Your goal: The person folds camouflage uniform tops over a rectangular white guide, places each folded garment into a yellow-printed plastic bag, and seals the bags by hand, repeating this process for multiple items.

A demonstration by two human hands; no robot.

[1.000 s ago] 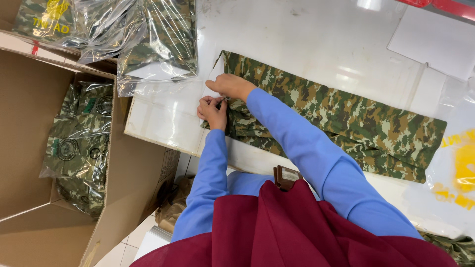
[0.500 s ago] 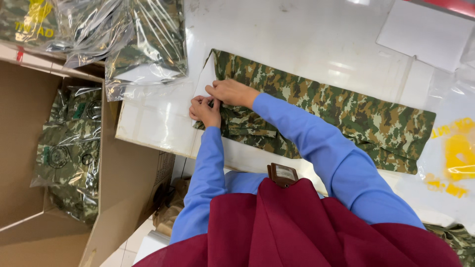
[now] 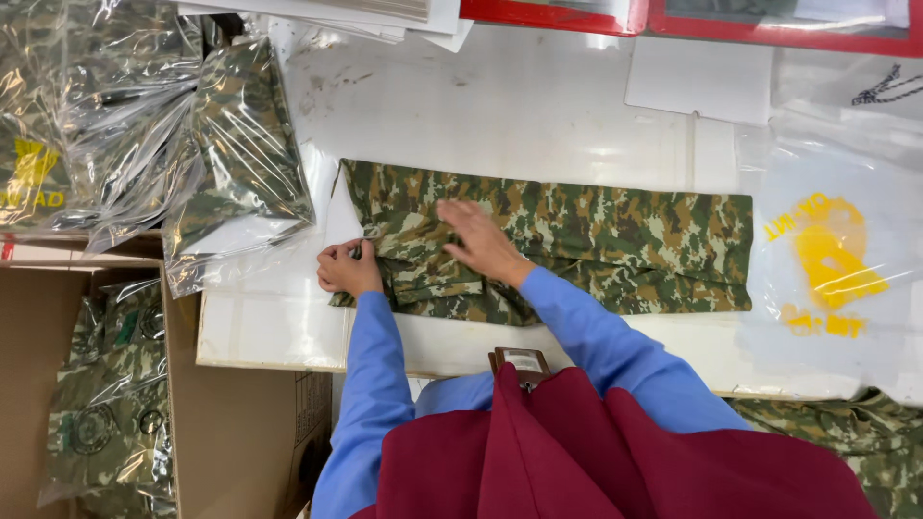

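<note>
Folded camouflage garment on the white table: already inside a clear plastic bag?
No, the folded camouflage garment lies bare on the white table.

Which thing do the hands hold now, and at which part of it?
The left hand grips the camouflage garment at its left end, near the corner. The right hand only lies flat on the fabric and grips nothing.

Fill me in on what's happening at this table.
A person in blue sleeves is handling a folded camouflage fabric garment lying flat on the white table. The left hand pinches its left end, while the right hand presses flat on top. Bagged camouflage garments are piled to the left, above an open cardboard box.
</note>
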